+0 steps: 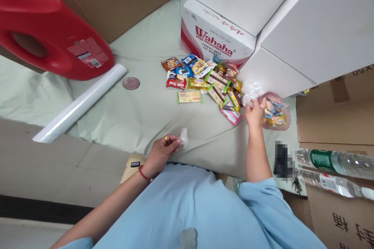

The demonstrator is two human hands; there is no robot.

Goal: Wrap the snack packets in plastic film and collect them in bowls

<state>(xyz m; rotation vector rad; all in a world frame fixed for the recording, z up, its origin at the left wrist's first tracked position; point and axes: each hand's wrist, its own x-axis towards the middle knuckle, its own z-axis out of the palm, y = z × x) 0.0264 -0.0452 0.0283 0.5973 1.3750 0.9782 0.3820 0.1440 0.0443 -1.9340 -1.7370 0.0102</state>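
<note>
My left hand (pixel 163 151) pinches a small crumpled clear plastic bag (pixel 184 137) over the near part of the cloth. Over to the right, my right hand (pixel 255 113) has its fingers bent onto the lower edge of a heap of clear plastic bags (pixel 251 90); the fingertips are partly hidden. Right beside that hand stands a pinkish see-through bowl (pixel 287 121) holding several wrapped snacks (pixel 274 112). Left of the bags lies a pile of packaged snacks (pixel 216 80). One pale green biscuit packet (pixel 189 97) rests at the pile's front left.
A Wahaha water carton (pixel 216 37) backs the snack pile. At left are a red jug (pixel 58 31), a roll of plastic film (pixel 82 103) and a round brownish disc (pixel 131 83). Two water bottles (pixel 336 162) (pixel 330 183) lie at right by cardboard (pixel 336 113).
</note>
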